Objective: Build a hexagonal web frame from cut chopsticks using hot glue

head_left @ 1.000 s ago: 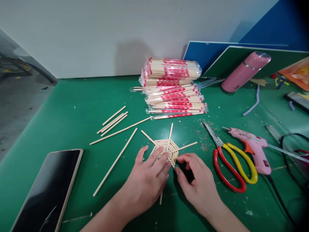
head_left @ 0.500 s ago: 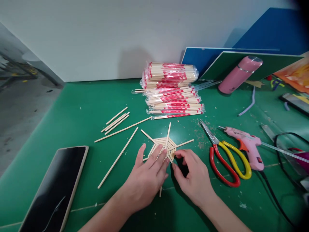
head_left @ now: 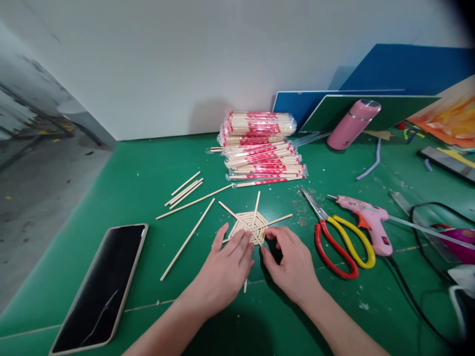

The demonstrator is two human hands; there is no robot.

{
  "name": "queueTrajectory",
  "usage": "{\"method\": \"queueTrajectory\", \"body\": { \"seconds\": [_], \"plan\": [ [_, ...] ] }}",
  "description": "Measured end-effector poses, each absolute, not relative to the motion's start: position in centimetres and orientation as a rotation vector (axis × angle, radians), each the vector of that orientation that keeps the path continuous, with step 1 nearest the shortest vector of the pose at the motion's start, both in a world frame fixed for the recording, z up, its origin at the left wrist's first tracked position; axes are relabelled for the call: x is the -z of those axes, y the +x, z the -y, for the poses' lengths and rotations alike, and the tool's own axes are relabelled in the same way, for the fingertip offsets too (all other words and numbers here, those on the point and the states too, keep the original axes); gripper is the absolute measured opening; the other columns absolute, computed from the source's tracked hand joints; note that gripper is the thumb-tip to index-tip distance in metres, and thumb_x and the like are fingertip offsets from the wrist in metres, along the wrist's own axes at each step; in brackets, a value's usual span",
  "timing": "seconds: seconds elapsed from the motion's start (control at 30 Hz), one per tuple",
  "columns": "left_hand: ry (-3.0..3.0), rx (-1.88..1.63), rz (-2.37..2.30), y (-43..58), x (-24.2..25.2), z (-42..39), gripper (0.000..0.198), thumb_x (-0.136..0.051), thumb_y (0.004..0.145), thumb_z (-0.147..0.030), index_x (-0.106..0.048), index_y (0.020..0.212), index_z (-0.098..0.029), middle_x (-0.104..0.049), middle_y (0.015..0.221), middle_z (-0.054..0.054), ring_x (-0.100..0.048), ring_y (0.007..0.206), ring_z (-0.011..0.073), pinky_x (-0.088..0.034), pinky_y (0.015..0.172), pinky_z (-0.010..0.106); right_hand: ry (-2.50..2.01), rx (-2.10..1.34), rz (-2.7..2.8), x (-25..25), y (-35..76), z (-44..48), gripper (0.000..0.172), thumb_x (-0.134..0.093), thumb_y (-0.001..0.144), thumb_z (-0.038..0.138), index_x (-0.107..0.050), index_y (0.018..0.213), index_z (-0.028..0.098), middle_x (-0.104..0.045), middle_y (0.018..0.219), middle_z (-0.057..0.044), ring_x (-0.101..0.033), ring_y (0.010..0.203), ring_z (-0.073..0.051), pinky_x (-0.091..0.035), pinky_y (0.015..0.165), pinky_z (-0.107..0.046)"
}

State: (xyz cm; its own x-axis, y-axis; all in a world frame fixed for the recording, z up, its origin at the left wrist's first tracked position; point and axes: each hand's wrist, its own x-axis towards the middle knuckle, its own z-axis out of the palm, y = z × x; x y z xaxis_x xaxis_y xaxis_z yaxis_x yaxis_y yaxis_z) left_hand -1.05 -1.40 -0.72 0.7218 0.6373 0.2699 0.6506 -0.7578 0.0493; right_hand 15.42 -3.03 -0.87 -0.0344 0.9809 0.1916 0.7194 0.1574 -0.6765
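Note:
A spider-web shape made of wooden chopsticks lies flat on the green tabletop, with several spokes sticking out past rings of short pieces. My left hand rests palm down over its lower left, fingers stretched out and pressing on the sticks. At the lower right edge, my right hand has thumb and index finger closed around the border of the web. Whether a separate short piece is between those fingertips is hidden. One loose chopstick lies to the left, and several cut sticks are farther back.
Wrapped chopstick packs are piled by the wall. On the right are red-and-yellow scissors, a pink glue gun with a cord, and a pink flask. A phone lies on the left of the green table.
The camera view has shifted a little. My left fingers have drawn back slightly toward me, uncovering more of the web's centre. My right hand stays at the same edge.

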Motion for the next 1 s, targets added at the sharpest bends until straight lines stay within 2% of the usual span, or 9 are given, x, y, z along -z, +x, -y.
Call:
{"method": "queueTrajectory", "body": {
  "seconds": [0.17, 0.3, 0.37, 0.43, 0.5, 0.67, 0.77, 1.0],
  "plan": [
    [-2.911, 0.699, 1.235, -1.1, -0.3, 1.1, 0.023, -0.038, 0.085, -0.016, -0.059, 0.093, -0.016, -0.061, 0.107, 0.007, -0.051, 0.104, 0.0185, -0.021, 0.099, 0.045, -1.604, -0.534, 1.819, 0.7, 15.4, 3.1, 0.025, -0.051, 0.071, 0.017, -0.053, 0.095, 0.019, -0.057, 0.088, -0.004, -0.052, 0.081, -0.018, -0.042, 0.068, -0.03],
    [-2.643, 0.963, 1.616, -1.8, -1.4, 0.7, 0.015, -0.044, 0.081, -0.02, -0.057, 0.075, -0.018, -0.064, 0.083, 0.004, -0.056, 0.084, 0.0185, -0.036, 0.082, 0.041, -1.594, -0.525, 1.821, 0.7, 15.5, 3.1, 0.025, -0.051, 0.07, 0.018, -0.053, 0.095, 0.019, -0.057, 0.087, -0.004, -0.053, 0.079, -0.018, -0.043, 0.067, -0.03],
    [-2.555, 0.991, 1.705, -2.0, -1.9, 0.7, 0.016, -0.045, 0.081, -0.021, -0.055, 0.068, -0.018, -0.061, 0.073, 0.003, -0.054, 0.075, 0.018, -0.038, 0.073, 0.038, -1.585, -0.522, 1.822, 0.7, 15.6, 3.1, 0.025, -0.05, 0.071, 0.018, -0.053, 0.096, 0.018, -0.057, 0.086, -0.005, -0.053, 0.079, -0.018, -0.043, 0.067, -0.03],
    [-2.563, 0.997, 1.696, -1.9, -2.1, 1.0, 0.018, -0.046, 0.081, -0.021, -0.054, 0.065, -0.018, -0.06, 0.069, 0.002, -0.053, 0.073, 0.0174, -0.037, 0.071, 0.037, -1.571, -0.517, 1.825, 0.8, 15.7, 3.2, 0.025, -0.05, 0.072, 0.018, -0.052, 0.097, 0.018, -0.057, 0.087, -0.005, -0.053, 0.08, -0.018, -0.044, 0.068, -0.03],
    [-2.633, 0.973, 1.637, -1.4, -2.2, 1.5, 0.017, -0.045, 0.081, -0.021, -0.058, 0.069, -0.018, -0.061, 0.072, 0.002, -0.052, 0.077, 0.0178, -0.036, 0.075, 0.037, -1.549, -0.516, 1.839, 0.7, 15.7, 3.3, 0.025, -0.048, 0.074, 0.017, -0.052, 0.099, 0.018, -0.056, 0.089, -0.006, -0.053, 0.081, -0.018, -0.044, 0.07, -0.03],
    [-2.778, 0.71, 1.521, 0.1, -1.0, 2.7, 0.022, -0.042, 0.083, -0.021, -0.058, 0.097, -0.019, -0.062, 0.096, 0.005, -0.048, 0.098, 0.0221, -0.028, 0.089, 0.044, -1.478, -0.513, 1.931, 0.7, 15.8, 3.4, 0.026, -0.045, 0.078, 0.017, -0.058, 0.1, 0.02, -0.054, 0.091, -0.006, -0.052, 0.081, -0.016, -0.044, 0.071, -0.03],
    [-2.761, 0.651, 1.491, 0.3, -0.1, 3.0, 0.024, -0.041, 0.084, -0.022, -0.057, 0.1, -0.018, -0.06, 0.104, 0.006, -0.046, 0.104, 0.0233, -0.023, 0.093, 0.047, -1.45, -0.5, 1.992, 0.7, 15.7, 3.5, 0.026, -0.045, 0.078, 0.017, -0.061, 0.099, 0.021, -0.053, 0.09, -0.006, -0.051, 0.082, -0.018, -0.044, 0.072, -0.033],
    [-2.749, 0.605, 1.481, 0.2, 0.5, 3.0, 0.025, -0.041, 0.083, -0.025, -0.057, 0.101, -0.017, -0.059, 0.107, 0.007, -0.046, 0.105, 0.0237, -0.022, 0.095, 0.047, -1.461, -0.482, 2.0, 0.6, 15.5, 3.7, 0.026, -0.045, 0.079, 0.016, -0.061, 0.099, 0.018, -0.051, 0.092, -0.008, -0.05, 0.082, -0.018, -0.043, 0.073, -0.034]
  ]
}}
